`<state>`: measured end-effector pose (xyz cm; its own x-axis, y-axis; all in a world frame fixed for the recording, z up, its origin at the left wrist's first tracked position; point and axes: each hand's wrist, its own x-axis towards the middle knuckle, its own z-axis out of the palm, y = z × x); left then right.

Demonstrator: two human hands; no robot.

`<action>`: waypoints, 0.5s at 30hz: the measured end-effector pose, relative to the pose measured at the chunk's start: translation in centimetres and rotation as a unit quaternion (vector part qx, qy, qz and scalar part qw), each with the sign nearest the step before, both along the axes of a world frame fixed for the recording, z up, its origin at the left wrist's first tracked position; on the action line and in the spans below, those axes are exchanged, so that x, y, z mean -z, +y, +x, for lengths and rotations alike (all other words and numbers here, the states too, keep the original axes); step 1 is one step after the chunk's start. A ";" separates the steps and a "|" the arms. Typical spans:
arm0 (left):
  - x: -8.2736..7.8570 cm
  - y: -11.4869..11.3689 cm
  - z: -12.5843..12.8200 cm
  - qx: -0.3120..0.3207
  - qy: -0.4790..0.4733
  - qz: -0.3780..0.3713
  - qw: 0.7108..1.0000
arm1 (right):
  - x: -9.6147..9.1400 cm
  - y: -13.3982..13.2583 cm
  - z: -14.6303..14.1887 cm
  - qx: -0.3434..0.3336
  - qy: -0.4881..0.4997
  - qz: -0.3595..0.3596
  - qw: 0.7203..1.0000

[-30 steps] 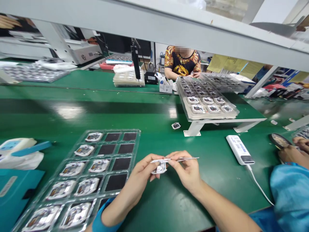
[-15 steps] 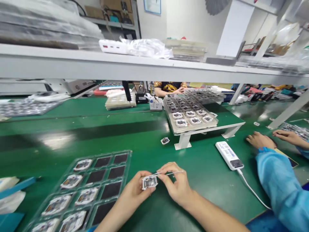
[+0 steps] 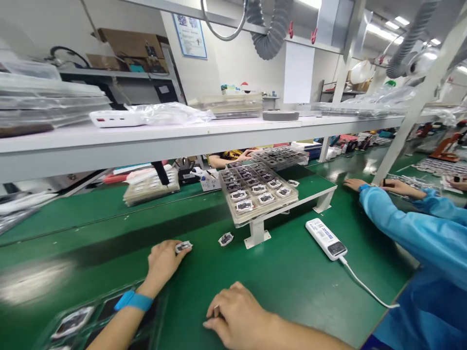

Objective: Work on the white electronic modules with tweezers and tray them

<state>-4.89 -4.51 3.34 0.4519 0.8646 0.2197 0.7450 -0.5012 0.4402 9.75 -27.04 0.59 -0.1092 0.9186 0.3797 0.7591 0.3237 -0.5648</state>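
My left hand (image 3: 164, 262), with a blue band at the wrist, reaches forward over the green bench. Its fingers pinch the edge of a small white-framed electronic module (image 3: 183, 247), held at or just above the surface. Closer to me, my right hand (image 3: 239, 316) is closed around tweezers (image 3: 216, 311); only a short bit of metal shows between the fingers. Under my left forearm lies a clear compartment tray (image 3: 160, 311) with similar modules, partly cut off below. Another loose module (image 3: 225, 238) rests to the right of the held one.
A raised stand (image 3: 317, 194) carries stacked trays of modules (image 3: 255, 194). A white power-bank-like device (image 3: 326, 238) with a cable lies to the right. Beside it a co-worker's blue sleeve (image 3: 397, 209) extends over the bench. A white shelf (image 3: 219, 138) spans above.
My left hand has carried the module forward and left, away from my right hand. The tweezers have swung mostly out of sight in my right hand. The view has tilted up and turned right.
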 end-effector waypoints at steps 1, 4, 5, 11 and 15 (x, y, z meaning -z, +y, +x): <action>0.0 0.5 0.5 -0.018 0.002 0.015 1.000 | 0.0 0.1 0.0 -0.001 -0.008 -0.002 1.000; 0.7 0.9 2.5 -0.031 0.006 0.040 0.999 | -0.1 0.2 0.1 -0.004 -0.031 -0.012 0.999; 1.2 0.8 3.5 -0.015 0.007 0.037 0.999 | -0.1 0.3 0.1 -0.006 -0.037 -0.016 0.999; 4.7 -0.8 8.7 0.037 -0.015 -0.020 0.999 | -0.1 0.1 0.4 -0.018 -0.047 -0.034 0.998; 4.5 -1.5 9.3 0.038 -0.077 -0.054 0.995 | 0.6 0.2 0.4 -0.021 -0.042 -0.016 0.999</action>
